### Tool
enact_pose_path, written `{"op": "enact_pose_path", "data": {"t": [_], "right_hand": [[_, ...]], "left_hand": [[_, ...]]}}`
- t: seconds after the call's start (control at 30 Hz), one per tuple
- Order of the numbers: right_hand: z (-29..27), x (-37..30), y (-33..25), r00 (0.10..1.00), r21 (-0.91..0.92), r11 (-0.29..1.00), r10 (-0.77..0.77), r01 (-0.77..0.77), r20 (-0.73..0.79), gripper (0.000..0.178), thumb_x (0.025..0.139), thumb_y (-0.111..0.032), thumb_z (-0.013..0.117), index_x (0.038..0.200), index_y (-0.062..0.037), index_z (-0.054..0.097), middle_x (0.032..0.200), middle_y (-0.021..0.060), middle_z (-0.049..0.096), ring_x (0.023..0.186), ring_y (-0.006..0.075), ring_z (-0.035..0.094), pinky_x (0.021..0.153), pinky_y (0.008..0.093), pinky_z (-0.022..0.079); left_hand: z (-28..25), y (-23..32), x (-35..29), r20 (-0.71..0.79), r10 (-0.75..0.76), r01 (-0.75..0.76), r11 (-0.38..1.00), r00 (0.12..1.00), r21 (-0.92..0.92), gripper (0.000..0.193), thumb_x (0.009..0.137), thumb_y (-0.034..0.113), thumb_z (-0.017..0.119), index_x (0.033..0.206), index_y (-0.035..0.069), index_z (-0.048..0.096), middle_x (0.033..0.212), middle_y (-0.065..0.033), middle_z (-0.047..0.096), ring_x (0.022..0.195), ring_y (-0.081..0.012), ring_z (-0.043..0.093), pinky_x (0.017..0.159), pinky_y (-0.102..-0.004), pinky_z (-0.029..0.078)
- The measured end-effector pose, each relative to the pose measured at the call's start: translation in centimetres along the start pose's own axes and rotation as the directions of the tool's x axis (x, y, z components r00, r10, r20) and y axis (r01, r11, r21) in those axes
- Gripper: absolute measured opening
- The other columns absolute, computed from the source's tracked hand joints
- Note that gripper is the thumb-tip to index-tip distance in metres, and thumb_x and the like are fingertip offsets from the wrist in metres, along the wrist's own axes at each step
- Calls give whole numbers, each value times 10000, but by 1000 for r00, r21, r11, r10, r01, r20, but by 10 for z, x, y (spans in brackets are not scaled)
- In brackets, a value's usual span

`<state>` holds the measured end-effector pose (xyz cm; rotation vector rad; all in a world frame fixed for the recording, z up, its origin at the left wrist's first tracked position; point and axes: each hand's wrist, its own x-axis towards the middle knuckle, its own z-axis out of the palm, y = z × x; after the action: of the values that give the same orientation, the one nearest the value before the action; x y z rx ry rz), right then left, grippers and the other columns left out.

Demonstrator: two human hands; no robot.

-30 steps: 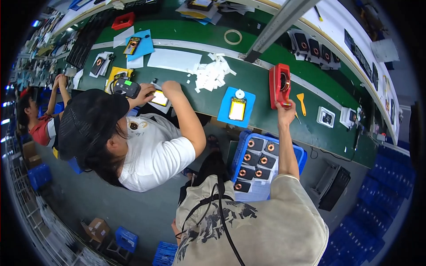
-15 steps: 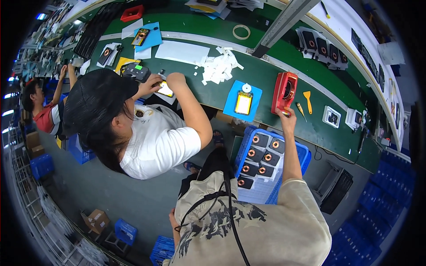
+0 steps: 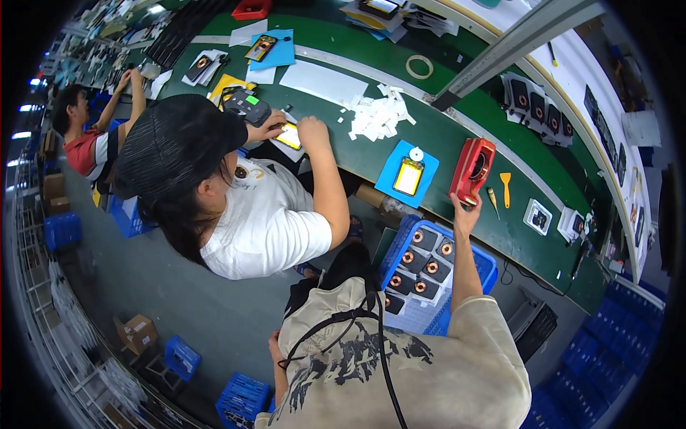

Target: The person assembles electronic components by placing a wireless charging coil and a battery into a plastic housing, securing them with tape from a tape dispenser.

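My right hand (image 3: 464, 213) is at the near end of a red tape dispenser (image 3: 466, 166) on the green bench, its fingers closed around that end. A small shiny piece shows beside the fingertips; I cannot make it out. My left hand (image 3: 274, 349) hangs low at my side, partly covered by my shirt, so its fingers are hard to read. Left of the dispenser, a phone-like device with a yellow-edged white panel (image 3: 408, 176) lies on a blue sheet (image 3: 388, 187), a round white piece at its top. To the dispenser's right are a thin pointed tool (image 3: 494, 203) and an orange scraper (image 3: 506, 190).
Below the bench edge stands a blue crate (image 3: 488, 266) with several black parts bearing copper coils (image 3: 433, 267). White paper pieces (image 3: 379, 118) are heaped on the bench. Close on my left, a person in a white shirt (image 3: 268, 236) works on another device. A metal post (image 3: 514, 53) rises behind.
The whole view has shifted, so the bench things appear lower and further right. My right hand stays at the dispenser's near end. The neighbouring person's hands remain at their device.
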<state>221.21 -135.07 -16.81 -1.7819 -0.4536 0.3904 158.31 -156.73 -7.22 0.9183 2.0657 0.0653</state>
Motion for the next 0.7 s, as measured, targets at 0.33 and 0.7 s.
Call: {"op": "enact_pose_path", "data": {"t": [0.33, 0.7], "right_hand": [[6, 34, -11, 977, 124, 989, 103, -81, -188, 599, 701, -122, 894, 1196, -30, 572, 1072, 98, 660, 922, 196, 643, 831, 326, 537], [-96, -109, -169, 913, 131, 941, -260, 313, -313, 387, 835, -26, 783, 1125, -12, 528, 1114, 115, 606, 977, 183, 599, 840, 307, 523]], "left_hand": [[4, -15, 1, -4, -39, 39, 998, 999, -59, 337, 877, 199, 608, 1147, 14, 690, 1035, -123, 740, 932, -196, 677, 855, -343, 517], [34, -99, 63, 91, -173, 194, 908, 981, -370, 307, 840, 185, 641, 1114, 70, 718, 1030, -125, 747, 973, -226, 702, 858, -359, 524]]}}
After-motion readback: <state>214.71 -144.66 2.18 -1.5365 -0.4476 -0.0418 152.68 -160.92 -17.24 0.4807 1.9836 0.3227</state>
